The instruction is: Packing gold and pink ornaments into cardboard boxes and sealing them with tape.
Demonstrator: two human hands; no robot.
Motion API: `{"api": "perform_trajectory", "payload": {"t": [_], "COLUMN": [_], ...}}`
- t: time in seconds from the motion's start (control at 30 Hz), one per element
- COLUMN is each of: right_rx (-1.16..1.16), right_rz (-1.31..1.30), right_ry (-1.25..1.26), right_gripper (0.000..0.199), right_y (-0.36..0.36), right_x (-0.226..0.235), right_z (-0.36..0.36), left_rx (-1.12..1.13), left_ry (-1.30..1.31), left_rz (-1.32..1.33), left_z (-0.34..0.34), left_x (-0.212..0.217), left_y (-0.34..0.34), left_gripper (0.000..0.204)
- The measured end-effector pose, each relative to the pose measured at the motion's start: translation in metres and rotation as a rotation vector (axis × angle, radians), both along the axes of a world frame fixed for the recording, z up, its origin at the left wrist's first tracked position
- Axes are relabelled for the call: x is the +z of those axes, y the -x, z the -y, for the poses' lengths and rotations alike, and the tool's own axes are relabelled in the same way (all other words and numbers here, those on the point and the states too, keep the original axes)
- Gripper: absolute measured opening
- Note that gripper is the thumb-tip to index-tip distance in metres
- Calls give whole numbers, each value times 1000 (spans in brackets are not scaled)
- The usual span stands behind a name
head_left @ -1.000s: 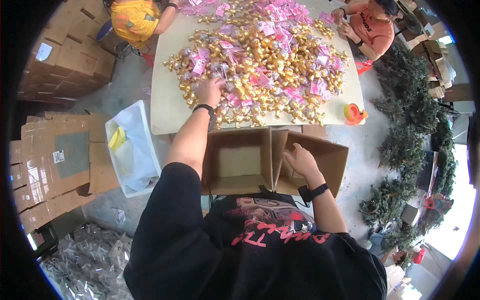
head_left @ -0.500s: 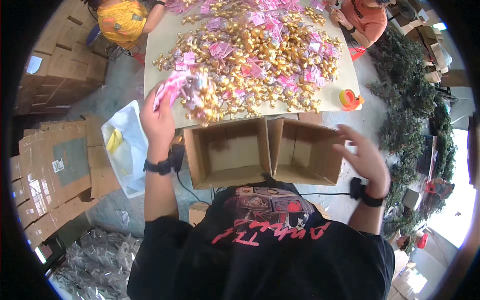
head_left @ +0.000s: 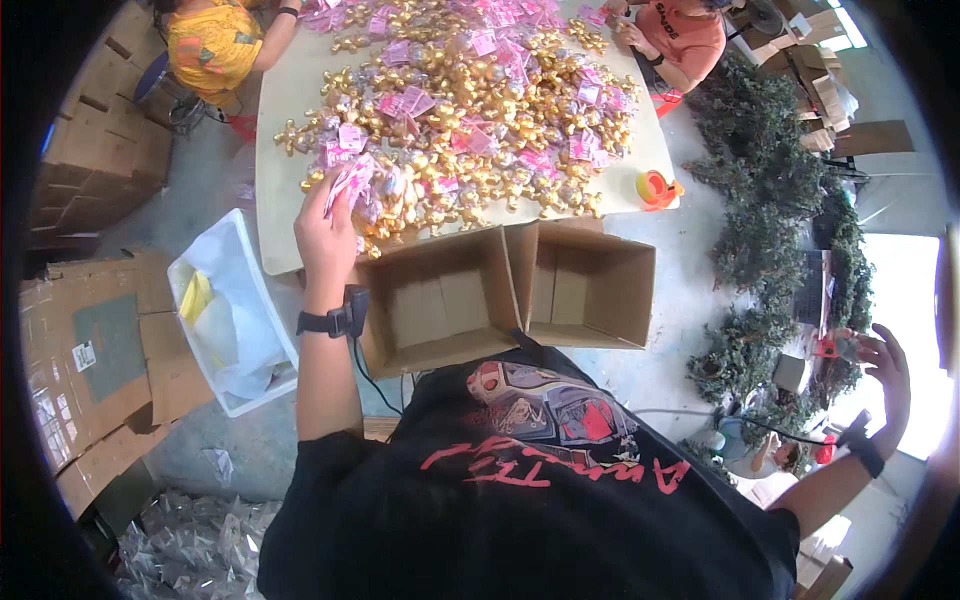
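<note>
My left hand (head_left: pixel 328 230) is closed around a bunch of pink-and-white tags (head_left: pixel 350 188) at the table's near left edge. Shiny gold figurines in clear wrap (head_left: pixel 397 197) show beside the tags, partly merging with the pile behind, so I cannot tell how many hang from them. A large pile of gold figurines with pink tags (head_left: pixel 480 110) covers much of the pale table (head_left: pixel 277 240). My right hand (head_left: pixel 885 370) is stretched far out to the right, fingers apart, with nothing visible in it.
Two open cardboard boxes, a left one (head_left: pixel 440 352) and a right one (head_left: pixel 585 333), stand between me and the table. A tape roll (head_left: pixel 657 189) lies at the near right corner. A white bin (head_left: pixel 225 395) stands left. Two people (head_left: pixel 212 45) (head_left: pixel 680 40) sit across; greenery (head_left: pixel 750 200) lines the right.
My right hand has swung from beside the right box far out to the right. My left hand stays near the table edge with the tags, now steadier. The view has shifted and turned slightly.
</note>
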State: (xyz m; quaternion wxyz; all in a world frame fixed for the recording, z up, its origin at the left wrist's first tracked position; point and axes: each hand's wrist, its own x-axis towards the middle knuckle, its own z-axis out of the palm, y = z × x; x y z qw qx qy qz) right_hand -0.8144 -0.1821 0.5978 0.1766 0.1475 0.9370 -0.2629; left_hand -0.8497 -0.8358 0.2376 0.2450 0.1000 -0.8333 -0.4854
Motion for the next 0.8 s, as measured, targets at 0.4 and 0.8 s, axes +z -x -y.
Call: {"api": "perform_trajectory", "payload": {"t": [0.4, 0.8], "right_rx": [377, 894], "right_rz": [-79, -201], "right_ry": [-347, -460], "right_gripper": [46, 49], "right_y": [31, 72], "right_x": [72, 40], "right_z": [95, 232], "left_rx": [77, 15], "left_ry": [96, 74], "left_rz": [11, -98], "left_z": [-6, -9], "left_x": [-14, 28], "left_y": [29, -30], "left_gripper": [30, 28]}}
